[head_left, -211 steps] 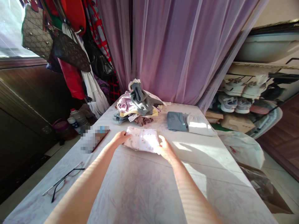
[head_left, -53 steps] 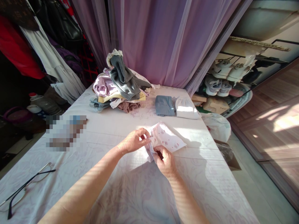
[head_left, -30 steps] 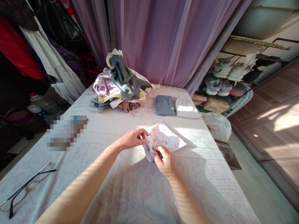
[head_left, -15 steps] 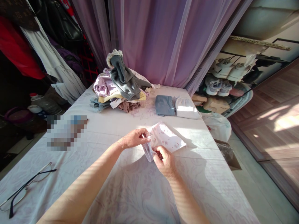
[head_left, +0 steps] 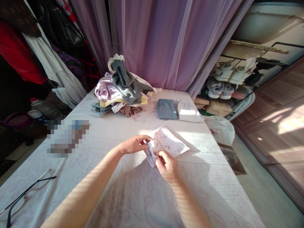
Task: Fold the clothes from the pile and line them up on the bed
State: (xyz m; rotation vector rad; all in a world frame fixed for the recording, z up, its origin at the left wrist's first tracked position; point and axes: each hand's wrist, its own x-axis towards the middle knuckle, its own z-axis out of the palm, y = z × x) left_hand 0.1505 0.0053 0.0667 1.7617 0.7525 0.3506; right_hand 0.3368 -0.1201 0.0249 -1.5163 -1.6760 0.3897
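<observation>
A folded white garment (head_left: 169,141) with a small reddish print lies on the near middle of the table, one corner pointing right. Its kind cannot be made out. At its left edge, my left hand (head_left: 135,144) touches the cloth with its fingertips, thumb and forefinger apart. My right hand (head_left: 168,167) pinches the near edge beside a turned-over, pale lilac part (head_left: 150,157). Behind the garment lie a folded blue-grey garment (head_left: 165,109) and a folded white garment (head_left: 189,110), side by side.
A heap of crumpled clothes (head_left: 121,91) sits at the back left of the table. Eyeglasses (head_left: 26,193) lie at the near left, with a blurred-out item (head_left: 67,137) beyond them. A purple curtain (head_left: 147,41) hangs behind; shoes (head_left: 224,88) stand on a rack at right.
My left hand's fingers have straightened and parted from their pinch at the garment's edge. My right hand keeps its grip, and the garment stays in nearly the same place.
</observation>
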